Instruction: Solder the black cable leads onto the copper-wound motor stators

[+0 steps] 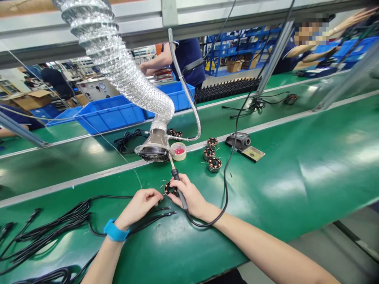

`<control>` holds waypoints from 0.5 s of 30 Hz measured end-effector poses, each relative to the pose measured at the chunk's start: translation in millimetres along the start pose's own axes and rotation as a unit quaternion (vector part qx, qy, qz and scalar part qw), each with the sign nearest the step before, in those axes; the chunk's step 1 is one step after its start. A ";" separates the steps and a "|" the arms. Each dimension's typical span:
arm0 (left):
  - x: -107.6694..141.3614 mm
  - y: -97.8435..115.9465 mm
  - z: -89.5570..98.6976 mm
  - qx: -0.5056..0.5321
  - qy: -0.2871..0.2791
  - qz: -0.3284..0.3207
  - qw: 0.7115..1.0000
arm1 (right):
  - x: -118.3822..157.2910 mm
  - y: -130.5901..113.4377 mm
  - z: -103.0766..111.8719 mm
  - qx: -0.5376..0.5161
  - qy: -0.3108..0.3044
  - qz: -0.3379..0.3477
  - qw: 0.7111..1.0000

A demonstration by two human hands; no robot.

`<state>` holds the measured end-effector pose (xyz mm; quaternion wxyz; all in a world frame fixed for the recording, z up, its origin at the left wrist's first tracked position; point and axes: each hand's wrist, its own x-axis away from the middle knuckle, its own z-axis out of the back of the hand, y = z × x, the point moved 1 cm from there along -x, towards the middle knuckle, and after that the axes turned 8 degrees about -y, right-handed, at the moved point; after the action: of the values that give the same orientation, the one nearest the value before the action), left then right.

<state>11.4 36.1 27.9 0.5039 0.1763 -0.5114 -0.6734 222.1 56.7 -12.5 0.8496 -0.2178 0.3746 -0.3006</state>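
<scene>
From my remote station, the green tabletop runs across the view, with black cables bundled left, likely out of the way. A foil duct feeds a fume hood, set low, probably to draw off fumes. Blue crates show no clear contents; a round pot holds pink sponge. The right hand clamps a soldering iron, apart from the left hand, and a wound stator sits between them, the left hand's grip unclear.
</scene>
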 end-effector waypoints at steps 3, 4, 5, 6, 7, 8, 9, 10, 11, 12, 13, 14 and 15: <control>-0.4 -6.5 2.1 0.060 0.009 0.028 0.998 | 1.2 -1.3 0.5 0.013 0.003 -0.006 1.000; -1.4 -9.1 2.2 0.092 0.009 0.037 0.995 | 1.6 -1.3 0.4 0.019 0.001 -0.009 1.000; -3.2 -11.7 1.7 0.134 0.008 0.044 0.990 | 2.0 -1.0 0.3 0.024 -0.003 -0.011 1.000; -5.9 -14.2 0.6 0.184 0.005 0.049 0.982 | 2.3 -0.5 0.3 0.028 -0.007 -0.013 0.999; -9.4 -16.3 -1.2 0.236 0.002 0.052 0.970 | 2.4 0.2 0.4 0.031 -0.012 -0.013 0.999; -13.4 -17.8 -3.8 0.284 0.001 0.052 0.957 | 2.5 0.8 0.6 0.033 -0.017 -0.014 0.999; -17.4 -18.5 -6.9 0.324 0.000 0.051 0.945 | 2.5 1.3 0.8 0.034 -0.022 -0.014 0.999; -21.0 -18.3 -10.0 0.352 0.001 0.050 0.935 | 2.5 1.5 1.1 0.033 -0.024 -0.016 0.999; -23.8 -17.3 -12.7 0.368 0.002 0.047 0.929 | 2.5 1.5 1.2 0.032 -0.025 -0.017 0.999; -25.5 -15.8 -14.4 0.373 0.003 0.043 0.927 | 2.5 1.3 1.3 0.029 -0.023 -0.017 0.999; -25.8 -13.9 -14.4 0.368 0.004 0.038 0.929 | 2.4 1.2 1.3 0.025 -0.019 -0.015 0.999; -24.6 -11.8 -12.4 0.354 0.007 0.034 0.935 | 2.2 1.1 1.2 0.020 -0.014 -0.013 1.000; -21.6 -9.8 -8.3 0.329 0.014 0.029 0.944 | 1.9 1.1 1.0 0.015 -0.010 -0.011 1.000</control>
<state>22.1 50.1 10.0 0.4444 0.3267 -0.7025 -0.4497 224.3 56.4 -13.5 0.8530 -0.2122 0.3593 -0.3135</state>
